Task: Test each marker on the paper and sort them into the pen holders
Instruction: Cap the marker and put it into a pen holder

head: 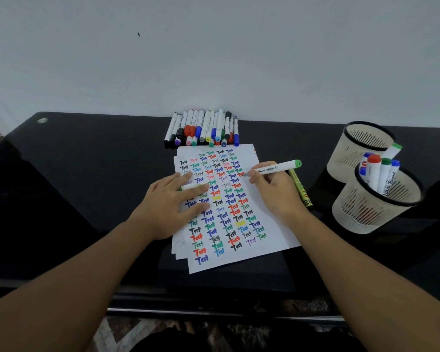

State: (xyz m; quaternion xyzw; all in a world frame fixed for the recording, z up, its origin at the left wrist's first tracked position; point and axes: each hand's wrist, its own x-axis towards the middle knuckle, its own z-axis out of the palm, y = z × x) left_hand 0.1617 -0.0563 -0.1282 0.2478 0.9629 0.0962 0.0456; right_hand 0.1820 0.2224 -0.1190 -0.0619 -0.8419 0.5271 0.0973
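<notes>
A white paper covered in coloured "Test" words lies on the black table. My right hand grips a white marker with a green end, its tip on the paper's right side. My left hand lies flat on the paper, fingers straight, with the marker's green cap tucked between its fingers. A row of several markers lies against the wall behind the paper. Two beige pen holders stand at the right: the near holder has several markers in it, the far holder holds one green-ended marker.
A yellow-green marker lies on the black table just right of the paper, partly under my right hand. More sheets sit under the top paper. The white wall rises directly behind the marker row.
</notes>
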